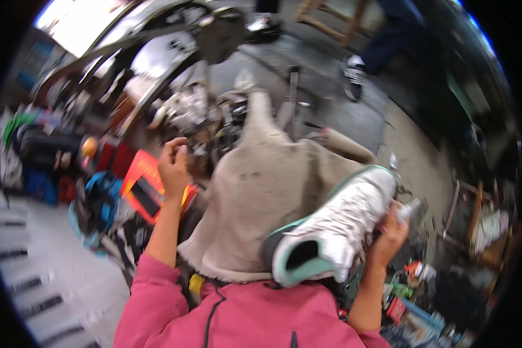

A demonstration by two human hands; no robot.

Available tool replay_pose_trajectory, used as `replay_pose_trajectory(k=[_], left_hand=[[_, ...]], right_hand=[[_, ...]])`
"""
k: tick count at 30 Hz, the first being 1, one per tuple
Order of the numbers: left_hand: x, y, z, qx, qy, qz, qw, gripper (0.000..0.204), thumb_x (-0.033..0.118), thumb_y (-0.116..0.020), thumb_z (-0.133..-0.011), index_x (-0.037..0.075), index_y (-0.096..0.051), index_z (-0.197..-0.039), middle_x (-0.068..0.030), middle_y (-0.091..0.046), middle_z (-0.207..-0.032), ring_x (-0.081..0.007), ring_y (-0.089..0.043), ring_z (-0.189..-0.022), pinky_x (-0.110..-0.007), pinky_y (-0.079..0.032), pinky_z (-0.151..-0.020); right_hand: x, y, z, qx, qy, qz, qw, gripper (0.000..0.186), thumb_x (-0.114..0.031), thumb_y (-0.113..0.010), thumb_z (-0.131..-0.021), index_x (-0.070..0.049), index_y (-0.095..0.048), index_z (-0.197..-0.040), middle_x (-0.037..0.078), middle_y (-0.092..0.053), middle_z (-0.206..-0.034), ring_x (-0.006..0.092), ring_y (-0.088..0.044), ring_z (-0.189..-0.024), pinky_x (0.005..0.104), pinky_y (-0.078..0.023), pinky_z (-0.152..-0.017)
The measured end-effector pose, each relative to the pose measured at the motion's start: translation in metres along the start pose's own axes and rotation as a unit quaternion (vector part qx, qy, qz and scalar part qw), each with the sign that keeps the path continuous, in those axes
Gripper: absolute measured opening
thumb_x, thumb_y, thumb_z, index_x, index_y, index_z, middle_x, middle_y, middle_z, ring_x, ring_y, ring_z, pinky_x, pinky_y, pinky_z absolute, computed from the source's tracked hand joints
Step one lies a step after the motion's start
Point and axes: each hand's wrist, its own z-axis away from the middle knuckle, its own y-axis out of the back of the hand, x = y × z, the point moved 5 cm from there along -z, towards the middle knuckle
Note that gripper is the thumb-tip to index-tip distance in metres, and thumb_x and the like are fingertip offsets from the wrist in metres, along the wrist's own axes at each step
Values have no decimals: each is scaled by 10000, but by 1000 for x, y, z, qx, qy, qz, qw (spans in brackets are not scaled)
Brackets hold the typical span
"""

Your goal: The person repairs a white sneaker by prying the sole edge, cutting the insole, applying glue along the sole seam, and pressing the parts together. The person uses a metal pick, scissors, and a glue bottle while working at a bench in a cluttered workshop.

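Person seated, tan cloth (261, 185) over the lap, mid-frame. Shoe, white with green trim (336, 217), lies slantwise on it, right of centre; opening toward lower edge, toe toward upper right. Right hand (390, 236), right of frame, just beside the shoe: fingers closed around a small pale bottle (409, 210), blurred; contact with shoe, cannot tell. Left hand (174, 168), left of centre, raised, fingers half curled, thumb near fingertips; whether it grips anything, cannot tell. Orange packet (145, 184) near left wrist. Metal machine (220, 35), upper left.
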Motion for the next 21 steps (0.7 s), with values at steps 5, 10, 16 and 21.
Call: replay_pose_trajectory(k=[5, 10, 16, 21], left_hand=[[165, -119, 7, -244, -121, 109, 956, 200, 94, -640, -1036, 51, -723, -1213, 17, -671, -946, -54, -590, -852, -222, -481, -779], [235, -236, 53, -486, -116, 93, 861, 393, 273, -707, -1003, 76, -652, -1338, -115, -746, -1110, -197, -698, -1011, -356, -546, -901], [230, -308, 93, -610, -49, -45, 790, 633, 591, -689, -966, 21, -691, -1243, -110, -716, -1081, -203, -660, -1024, -347, -515, -931], [225, -315, 103, -596, -44, -29, 801, 554, 516, -733, -945, 6, -724, -1160, -180, -757, -1081, -293, -726, -1026, -406, -537, -937]], right_hand=[[-5, -23, 8, -68, 10, -72, 995, 136, -169, -708, -1038, -70, -684, -1127, -61, -632, -898, 19, -515, -734, 194, -401, -631], [-13, -25, 10, -70, -7, -80, 994, 148, -175, -738, -1021, -71, -667, -1098, -58, -635, -921, 24, -520, -777, 192, -421, -682], [-17, -19, 7, -117, 17, -74, 990, 157, -148, -697, -1016, -62, -643, -1136, -65, -587, -880, 23, -476, -757, 199, -388, -669], [-16, -10, 3, -197, -34, -130, 971, 332, -128, -628, -987, -15, -594, -1297, 3, -644, -1059, 61, -535, -877, 216, -431, -785]])
